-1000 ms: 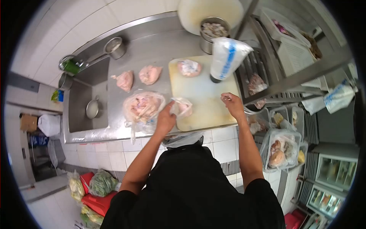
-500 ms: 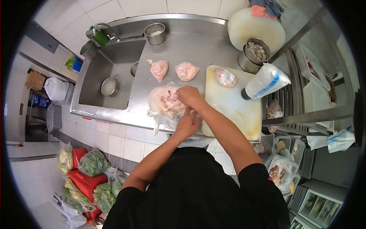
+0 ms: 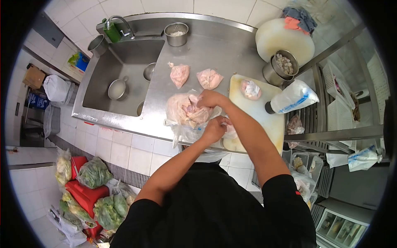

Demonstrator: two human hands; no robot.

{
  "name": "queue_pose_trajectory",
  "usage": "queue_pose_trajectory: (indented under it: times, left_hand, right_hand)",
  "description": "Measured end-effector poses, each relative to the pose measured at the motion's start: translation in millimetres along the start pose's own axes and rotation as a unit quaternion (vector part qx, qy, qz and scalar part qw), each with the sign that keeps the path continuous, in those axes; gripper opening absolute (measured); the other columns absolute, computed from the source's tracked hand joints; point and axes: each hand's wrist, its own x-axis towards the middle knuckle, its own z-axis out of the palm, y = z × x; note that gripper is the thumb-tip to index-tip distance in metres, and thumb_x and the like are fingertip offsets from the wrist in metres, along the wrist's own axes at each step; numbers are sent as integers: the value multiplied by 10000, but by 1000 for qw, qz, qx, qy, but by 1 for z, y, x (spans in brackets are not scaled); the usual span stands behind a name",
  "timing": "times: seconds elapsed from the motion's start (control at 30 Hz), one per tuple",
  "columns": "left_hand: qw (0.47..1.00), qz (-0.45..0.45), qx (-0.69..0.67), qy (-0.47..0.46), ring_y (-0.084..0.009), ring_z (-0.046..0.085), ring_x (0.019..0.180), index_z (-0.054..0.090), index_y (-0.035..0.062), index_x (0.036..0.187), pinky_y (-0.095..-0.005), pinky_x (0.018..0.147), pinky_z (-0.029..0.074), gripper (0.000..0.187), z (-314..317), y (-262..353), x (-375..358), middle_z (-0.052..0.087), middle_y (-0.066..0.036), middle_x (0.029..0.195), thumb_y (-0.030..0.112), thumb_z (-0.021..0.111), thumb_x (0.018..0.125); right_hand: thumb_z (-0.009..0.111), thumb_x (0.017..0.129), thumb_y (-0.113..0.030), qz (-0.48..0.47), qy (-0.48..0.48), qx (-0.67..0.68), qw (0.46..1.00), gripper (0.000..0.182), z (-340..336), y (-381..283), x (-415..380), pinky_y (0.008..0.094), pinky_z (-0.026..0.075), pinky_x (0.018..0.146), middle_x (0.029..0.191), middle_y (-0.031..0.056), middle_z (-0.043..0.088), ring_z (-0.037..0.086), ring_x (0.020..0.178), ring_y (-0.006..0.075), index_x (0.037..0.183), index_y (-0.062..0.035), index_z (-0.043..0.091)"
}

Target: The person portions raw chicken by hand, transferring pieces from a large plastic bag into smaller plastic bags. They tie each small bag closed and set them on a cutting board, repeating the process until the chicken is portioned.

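A large clear plastic bag (image 3: 175, 106), its mouth spread wide, lies near the counter's front edge with pale pink raw meat (image 3: 191, 109) inside. My right hand (image 3: 210, 99) reaches over the bag's right side, fingers curled down onto the meat and partly hidden. Just below it, my left hand (image 3: 216, 129) is closed on a small clear plastic bag (image 3: 230, 132) with something pinkish in it. Behind them sit two knotted bags of pink meat, a left one (image 3: 180, 75) and a right one (image 3: 209, 78). Another wrapped portion (image 3: 250, 89) rests on the cutting board (image 3: 252, 111).
A roll of plastic bags (image 3: 292, 97) lies across the board's right edge. Metal pots (image 3: 275, 72) with pale pieces stand behind it. The sink (image 3: 124, 62) is at left, a small steel pot (image 3: 176, 39) beside it. Bagged vegetables (image 3: 95, 173) are on the floor at left.
My left hand has moved right and up from the large bag's edge and now grips a small plastic bag. My right hand stays at the meat. The whole view has shifted slightly.
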Motion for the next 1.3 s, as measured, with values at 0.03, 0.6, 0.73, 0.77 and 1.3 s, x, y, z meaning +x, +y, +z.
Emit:
queue_pose_trajectory:
  times: [0.03, 0.6, 0.73, 0.77, 1.3]
  left_hand:
    - [1000, -2, 0, 3, -297, 658, 954, 713, 15, 1010, -378, 857, 509, 277, -9, 4, -7, 690, -151, 1066, -30, 542, 797]
    - [947, -67, 150, 275, -148, 636, 758, 717, 25, 1157, -286, 718, 515, 429, -222, 30, -73, 722, -111, 992, -7, 513, 782]
    - [972, -41, 98, 209, -156, 663, 832, 716, 29, 1188, -276, 786, 519, 452, -224, 30, -56, 725, -131, 1010, -13, 531, 778]
    - [982, -47, 43, 181, -159, 669, 859, 713, 28, 1199, -274, 804, 519, 458, -223, 34, -59, 725, -133, 1020, -14, 540, 776]
    - [907, 65, 362, 207, -377, 639, 1088, 690, 49, 1189, -434, 941, 516, 462, -254, 5, -88, 640, -166, 1281, -50, 547, 761]
  right_hand:
    - [805, 771, -290, -15, -5, 83, 996, 320, -8, 3, -8, 323, 506, 545, 735, 76, 642, 631, 640, 166, 894, -26, 672]
    - [721, 885, -107, -166, 122, 436, 876, 234, 20, -19, -35, 255, 500, 609, 854, 16, 634, 591, 713, 88, 1076, -20, 617]
    - [720, 883, -101, -193, 156, 442, 862, 285, 33, -72, -37, 257, 503, 627, 887, 10, 649, 596, 739, 80, 1132, -14, 613]
    - [720, 883, -101, -182, 159, 439, 865, 285, 37, -89, -41, 257, 503, 627, 887, 10, 649, 596, 739, 80, 1132, -14, 613]
    - [665, 844, -293, -14, 140, -143, 980, 221, 79, -147, -24, 449, 553, 814, 984, 148, 729, 703, 916, 338, 966, -139, 766]
